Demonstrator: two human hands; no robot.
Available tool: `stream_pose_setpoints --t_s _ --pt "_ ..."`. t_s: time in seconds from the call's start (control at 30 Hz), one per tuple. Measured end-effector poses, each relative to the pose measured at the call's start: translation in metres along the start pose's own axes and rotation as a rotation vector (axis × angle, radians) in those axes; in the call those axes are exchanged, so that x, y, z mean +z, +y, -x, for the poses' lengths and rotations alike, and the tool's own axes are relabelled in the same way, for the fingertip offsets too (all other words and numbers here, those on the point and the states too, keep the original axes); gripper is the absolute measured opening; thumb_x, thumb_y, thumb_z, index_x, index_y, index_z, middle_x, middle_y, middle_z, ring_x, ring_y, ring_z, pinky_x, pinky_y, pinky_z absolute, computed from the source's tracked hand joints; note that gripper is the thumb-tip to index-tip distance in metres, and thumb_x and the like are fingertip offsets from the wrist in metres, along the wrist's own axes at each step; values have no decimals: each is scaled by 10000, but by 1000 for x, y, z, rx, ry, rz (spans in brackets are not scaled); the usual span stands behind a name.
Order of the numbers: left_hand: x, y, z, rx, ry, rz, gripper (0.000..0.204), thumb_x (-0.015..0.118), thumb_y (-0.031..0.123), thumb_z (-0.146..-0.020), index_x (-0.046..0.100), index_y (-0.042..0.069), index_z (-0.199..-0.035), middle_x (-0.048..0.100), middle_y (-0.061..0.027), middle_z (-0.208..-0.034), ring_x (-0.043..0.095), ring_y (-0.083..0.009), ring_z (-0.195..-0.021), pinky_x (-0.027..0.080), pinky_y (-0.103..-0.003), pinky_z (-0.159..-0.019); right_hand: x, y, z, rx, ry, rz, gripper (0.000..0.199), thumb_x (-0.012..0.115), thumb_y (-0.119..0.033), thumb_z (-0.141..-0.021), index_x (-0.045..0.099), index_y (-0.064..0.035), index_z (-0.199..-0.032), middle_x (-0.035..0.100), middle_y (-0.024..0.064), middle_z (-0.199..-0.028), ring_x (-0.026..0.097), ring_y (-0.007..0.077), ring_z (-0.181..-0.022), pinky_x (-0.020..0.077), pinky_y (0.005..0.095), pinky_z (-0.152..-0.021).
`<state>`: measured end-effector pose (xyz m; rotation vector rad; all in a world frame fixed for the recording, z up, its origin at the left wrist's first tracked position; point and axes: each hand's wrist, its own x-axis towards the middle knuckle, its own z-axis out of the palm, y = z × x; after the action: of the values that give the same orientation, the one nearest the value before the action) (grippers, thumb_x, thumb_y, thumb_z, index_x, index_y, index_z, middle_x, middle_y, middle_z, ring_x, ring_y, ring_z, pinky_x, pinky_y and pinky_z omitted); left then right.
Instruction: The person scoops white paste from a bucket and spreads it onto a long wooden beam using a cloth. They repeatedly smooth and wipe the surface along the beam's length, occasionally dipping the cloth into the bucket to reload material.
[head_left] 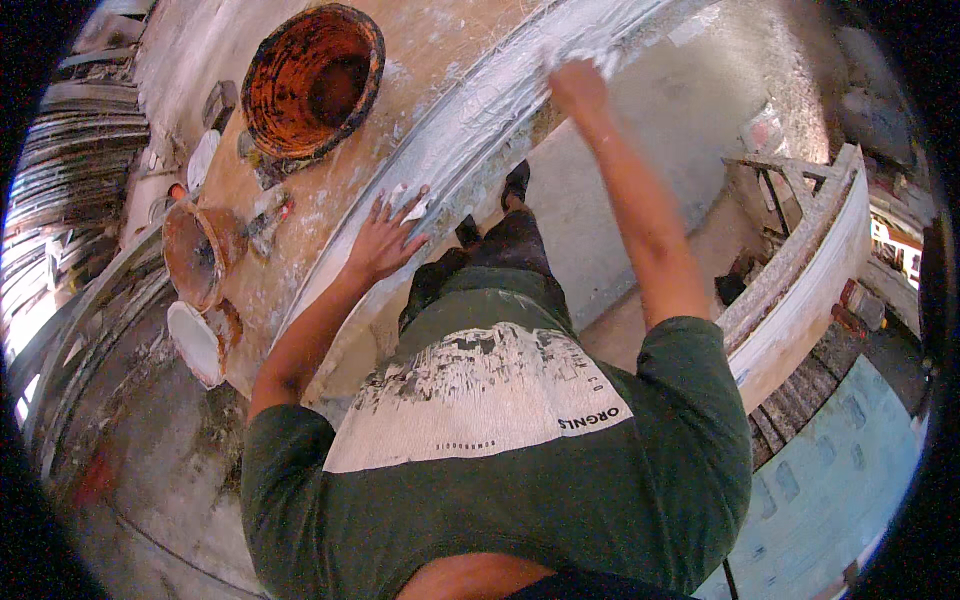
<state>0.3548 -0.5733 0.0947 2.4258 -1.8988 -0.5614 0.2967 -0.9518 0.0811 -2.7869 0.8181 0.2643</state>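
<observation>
White, wrinkled material is spread along a long curved strip (478,108), which is laid diagonally across the tan work surface (450,32), from beside the left forearm to the upper edge of the view. The left hand (384,238) is placed flat over the near part of the strip, its fingers fanned apart; a small white scrap (416,209) is seen at the fingertips. The right hand (578,88) is extended farther along the strip, at its outer edge, with the fingers curled in; a white clump (596,60) is seen just beside them. Because this hand is blurred, it cannot be told whether the clump is gripped or only touched.

To the left of the strip, a large round bucket (272,108), stained orange and black inside, is set on the work surface. Nearer the person, a smaller brown container (192,256) is found tipped, and next to it a white-lined bowl (194,345) is also tilted. A dark green shirt (500,505) with a worn pale print is worn by the person, whose dark shoe (516,182) is visible beyond the knees on the grey floor (650,190). At the right, another curved piece (815,285) is shown, with a light blue panel (830,470) below it. Long dark strips (85,135) are stacked at the far left.
</observation>
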Motion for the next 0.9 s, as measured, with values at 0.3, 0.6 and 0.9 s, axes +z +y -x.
stream_pose_setpoints --t_s 0.3,0.6,0.9 --pt "7 -2 -4 63 19 -55 441 382 402 -907 505 150 -1247 215 -1 -1464 203 -258 -1339 78 -482 -1092 44 -40 56 -21 -84 -200 651 395 -564 -840 630 39 -914 585 263 -991 572 392 -946 466 467 -799" --pt "-20 15 -113 91 50 -77 380 399 378 -895 577 153 -1144 338 9 -1385 300 -222 -1284 72 -473 -1092 57 -52 72 -102 -194 -398 264 566 -198 -727 630 56 -761 592 235 -883 552 399 -875 442 470 -799" --pt "-51 48 -336 121 300 -137 399 362 433 -903 624 205 -1099 447 -5 -1318 442 -252 -1164 141 -475 -1075 -34 100 -76 -119 -158 -58 329 404 -212 -849 624 19 -930 607 239 -964 600 372 -922 476 484 -765"
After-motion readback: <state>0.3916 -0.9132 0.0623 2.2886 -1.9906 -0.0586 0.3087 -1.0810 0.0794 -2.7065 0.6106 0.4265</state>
